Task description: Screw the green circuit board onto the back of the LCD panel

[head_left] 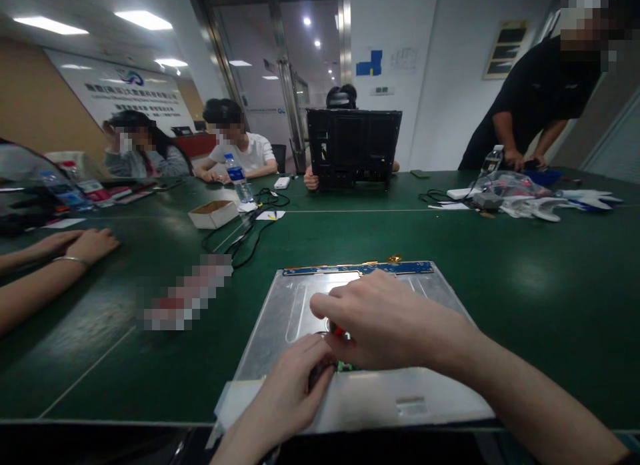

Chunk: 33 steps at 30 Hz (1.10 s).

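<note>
Reaching over a flat metal panel (pixel 295 311) on a dark green table (pixel 540 305), a person brings two bare hands together above its near half. The right hand (pixel 395 318) has its grip closed around a small red object (pixel 337 329), mostly hidden by the fingers, so whether its lower end meets the panel cannot be told. The left hand (pixel 300 365) comes in from the near left, fingers bent beside the right hand's; whether its grip pinches anything cannot be seen. Between the two shows a sliver of green board (pixel 345 366), with a pale sheet (pixel 380 398) across the panel's near side and a blue circuit strip (pixel 320 272) along its far edge.

The moment appears to be close handwork beside the board, and it calls for light, steady pressure along the object's own line rather than a sideways push, since a slip could score the board or the metal. The left hand would serve best as a brace, fingertips clear of the object's path. A light touch at the wrists should spare the pale sheet from creasing, and the blue strip is best left free of any load.
</note>
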Each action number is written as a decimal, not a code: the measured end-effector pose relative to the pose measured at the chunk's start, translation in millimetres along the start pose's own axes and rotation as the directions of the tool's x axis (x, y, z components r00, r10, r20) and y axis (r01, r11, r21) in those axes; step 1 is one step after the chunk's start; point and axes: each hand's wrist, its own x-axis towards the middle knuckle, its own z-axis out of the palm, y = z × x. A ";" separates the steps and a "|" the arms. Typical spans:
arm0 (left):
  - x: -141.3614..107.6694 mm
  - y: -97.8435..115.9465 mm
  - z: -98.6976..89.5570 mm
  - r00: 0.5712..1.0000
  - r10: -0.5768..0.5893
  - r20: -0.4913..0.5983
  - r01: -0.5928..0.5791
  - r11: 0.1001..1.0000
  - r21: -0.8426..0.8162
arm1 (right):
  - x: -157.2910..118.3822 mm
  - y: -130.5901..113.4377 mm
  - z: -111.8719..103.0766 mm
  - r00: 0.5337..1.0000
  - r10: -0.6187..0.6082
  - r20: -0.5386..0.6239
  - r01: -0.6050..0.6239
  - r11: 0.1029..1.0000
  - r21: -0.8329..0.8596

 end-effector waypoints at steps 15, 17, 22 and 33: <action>-1.7 -3.4 2.2 0.999 -0.031 0.034 0.031 0.999 0.019 | -0.3 2.2 2.6 1.000 0.016 -0.022 -0.016 1.000 -0.006; -2.0 -3.2 2.0 0.999 -0.029 0.033 0.029 1.000 0.008 | -0.4 0.8 2.0 0.999 0.027 -0.022 -0.028 0.999 -0.020; -1.6 -2.1 1.9 0.999 -0.020 0.029 0.020 1.000 0.000 | -0.5 0.4 0.1 0.999 0.042 0.001 -0.042 0.999 -0.001; -1.5 0.1 -0.4 0.999 -0.041 0.032 0.041 0.999 0.013 | -3.7 -0.3 -1.7 0.995 -0.095 0.005 0.094 0.987 0.132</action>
